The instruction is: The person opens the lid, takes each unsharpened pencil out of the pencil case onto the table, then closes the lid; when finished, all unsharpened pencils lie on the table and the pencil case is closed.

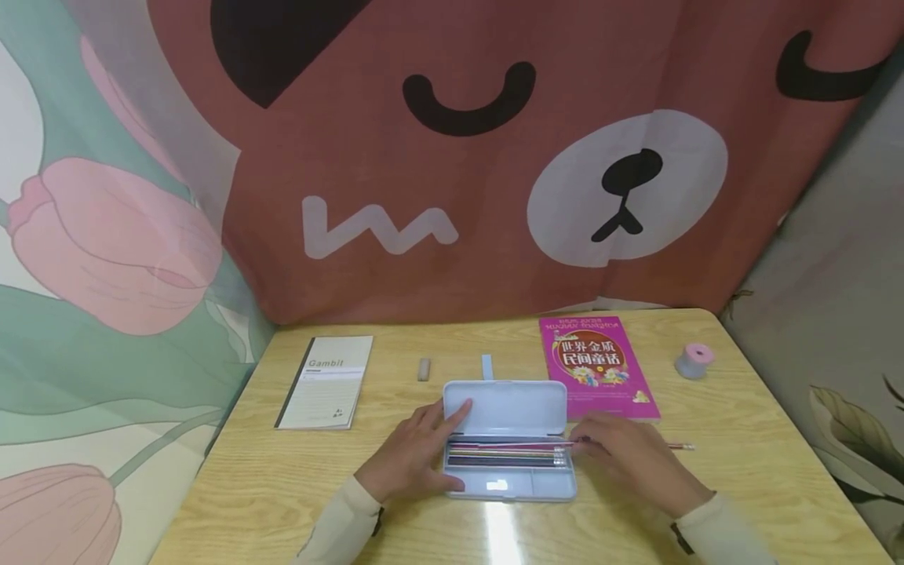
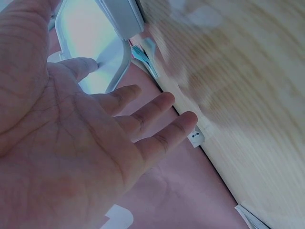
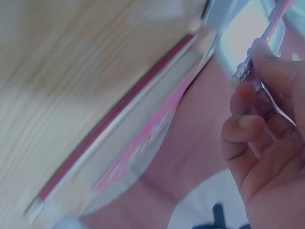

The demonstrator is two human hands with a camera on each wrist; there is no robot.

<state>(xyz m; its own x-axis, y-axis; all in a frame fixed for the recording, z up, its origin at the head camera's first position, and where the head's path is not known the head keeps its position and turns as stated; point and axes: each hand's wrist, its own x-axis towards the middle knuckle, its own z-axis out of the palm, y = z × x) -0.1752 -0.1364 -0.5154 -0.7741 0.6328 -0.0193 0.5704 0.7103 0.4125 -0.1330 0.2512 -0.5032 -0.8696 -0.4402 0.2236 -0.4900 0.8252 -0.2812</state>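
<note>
A light blue pencil case (image 1: 554, 485) lies with its lid (image 1: 519, 408) raised, several pencils (image 1: 504, 455) side by side in its rear compartment. My left hand (image 1: 413, 451) is at the case's left side: the index finger touches the inside of the lid, the thumb rests at the front corner. Its other fingers extend straight in the left wrist view. At the right end of the case, my right hand (image 1: 628, 451) pinches a pencil (image 3: 272, 26) between thumb and finger near its metal-and-eraser end. A second pencil (image 3: 116, 117), red, lies on the table by this hand.
A pink-purple book (image 1: 600, 377) lies behind my right hand, with a pink-and-grey spool (image 1: 695, 361) farther right. A small eraser (image 1: 424, 369) is behind the case. A notebook (image 1: 328, 384) lies at the left of the wooden table (image 1: 240, 502). Printed curtains (image 1: 487, 196) surround it.
</note>
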